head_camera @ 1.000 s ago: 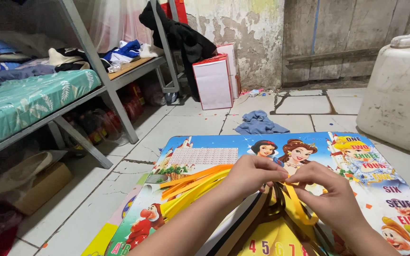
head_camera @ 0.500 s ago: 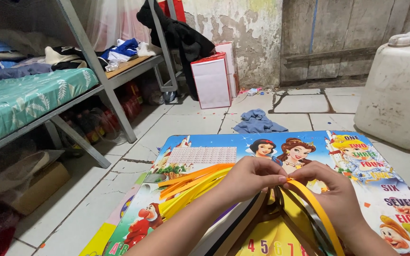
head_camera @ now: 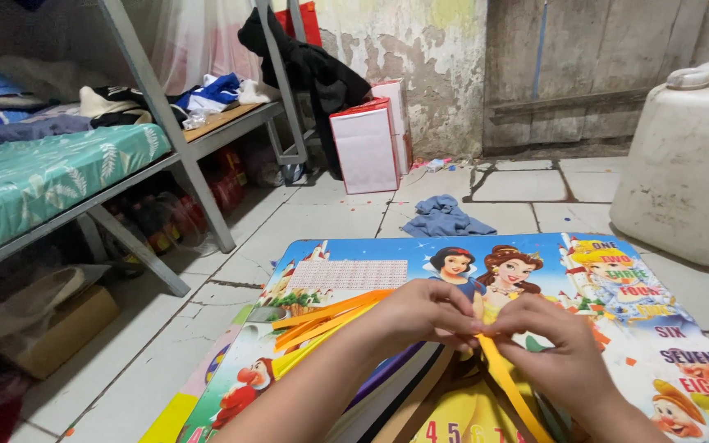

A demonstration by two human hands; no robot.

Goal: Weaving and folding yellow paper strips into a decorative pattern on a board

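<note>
Yellow paper strip (head_camera: pixel 509 385), thin and flat, is pinched between left hand (head_camera: pixel 424 316) and right hand (head_camera: pixel 555 349) above a glossy cartoon board (head_camera: pixel 354 275).

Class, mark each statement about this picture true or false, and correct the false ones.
1. Both hands pinch a yellow paper strip. True.
2. The left hand holds scissors. False: it holds only paper strips.
3. A blue cloth lies on the tiled floor. True.
4. The big white plastic jug stands at the left. False: it stands at the right.
5. The right hand rests flat on the floor. False: it is raised over the cartoon board.
</note>
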